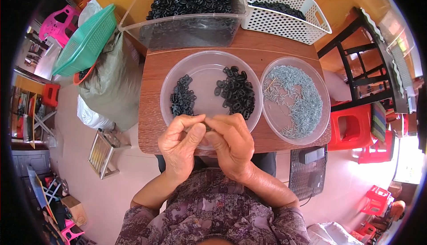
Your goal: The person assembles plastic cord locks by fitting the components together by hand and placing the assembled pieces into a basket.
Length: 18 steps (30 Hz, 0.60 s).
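My left hand (pixel 179 141) and my right hand (pixel 234 146) meet over the near rim of a round clear tub (pixel 207 67). Thumbs and forefingers are pinched together tip to tip, and what they hold is too small and too covered to make out. Inside the tub lie two heaps of small black oval parts with holes: a smaller heap (pixel 182 97) on the left, a larger heap (pixel 239 91) on the right. Right of it stands a second round tub (pixel 270 111) with many short grey-blue pins (pixel 307 107).
At the table's (pixel 153 73) far side stand a big clear bin (pixel 191 33) of black parts and a white perforated basket (pixel 284 29). Left are a green basket (pixel 86 42) and a stuffed sack (pixel 111 85). Red stools (pixel 351 127) and a black chair (pixel 360 62) stand right.
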Each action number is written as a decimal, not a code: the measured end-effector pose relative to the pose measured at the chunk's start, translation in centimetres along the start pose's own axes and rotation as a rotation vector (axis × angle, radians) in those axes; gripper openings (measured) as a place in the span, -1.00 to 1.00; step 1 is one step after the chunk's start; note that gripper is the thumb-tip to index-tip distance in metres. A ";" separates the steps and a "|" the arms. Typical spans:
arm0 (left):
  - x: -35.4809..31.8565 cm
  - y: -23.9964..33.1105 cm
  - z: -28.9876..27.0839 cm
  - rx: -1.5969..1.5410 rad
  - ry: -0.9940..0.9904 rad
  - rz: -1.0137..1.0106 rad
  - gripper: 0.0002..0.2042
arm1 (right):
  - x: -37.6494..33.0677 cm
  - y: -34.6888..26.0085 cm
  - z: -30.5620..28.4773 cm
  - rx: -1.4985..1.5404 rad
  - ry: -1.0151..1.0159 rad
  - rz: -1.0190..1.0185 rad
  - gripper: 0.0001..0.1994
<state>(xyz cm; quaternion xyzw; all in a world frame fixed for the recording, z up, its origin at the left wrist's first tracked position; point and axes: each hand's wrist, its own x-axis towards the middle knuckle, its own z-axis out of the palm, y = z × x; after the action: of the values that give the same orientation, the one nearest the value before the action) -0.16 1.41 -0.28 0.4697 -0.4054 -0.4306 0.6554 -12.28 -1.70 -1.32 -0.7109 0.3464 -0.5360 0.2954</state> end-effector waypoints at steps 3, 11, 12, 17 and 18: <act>-0.4 0.0 -0.1 0.018 -0.022 -0.041 -0.81 | -0.3 -0.1 -0.5 0.075 0.007 0.120 -0.69; -1.0 -0.2 0.3 0.315 -0.061 0.234 -0.75 | -0.4 -0.2 -0.4 -0.070 0.024 -0.088 -0.68; -1.1 -0.3 0.4 0.316 -0.061 0.235 -0.75 | -0.5 -0.3 -0.3 -0.053 0.025 -0.077 -0.68; -1.5 -1.0 1.2 0.309 -0.023 0.348 -0.75 | -1.2 -0.7 0.0 -0.015 0.081 -0.021 -0.69; -1.6 -0.9 1.2 0.309 -0.025 0.348 -0.75 | -1.3 -0.7 -0.1 -0.007 0.095 -0.014 -0.70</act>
<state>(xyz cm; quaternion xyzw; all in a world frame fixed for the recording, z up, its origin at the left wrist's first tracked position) -1.99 2.46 -1.09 0.4824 -0.5494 -0.2496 0.6350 -12.45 -0.24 -1.45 -0.6882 0.3571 -0.5697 0.2725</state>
